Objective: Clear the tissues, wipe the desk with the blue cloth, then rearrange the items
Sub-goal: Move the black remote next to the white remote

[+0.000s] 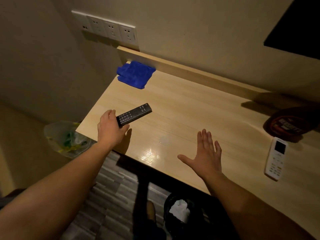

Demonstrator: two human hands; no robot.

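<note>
My left hand (110, 129) grips the near end of a black TV remote (136, 113) over the left part of the light wooden desk (190, 108). The remote points toward the back right. My right hand (206, 153) hovers flat and open above the desk's front edge, holding nothing. A folded blue cloth (136, 74) lies at the desk's far left corner against the back ledge. White tissues (180, 210) sit in a black bin (168, 205) on the floor under the desk.
A white air-conditioner remote (276, 158) lies at the right, with a dark red bag (290, 124) behind it. A clear plastic bag (64, 137) stands on the floor left of the desk. Wall sockets (110, 29) sit above the back ledge.
</note>
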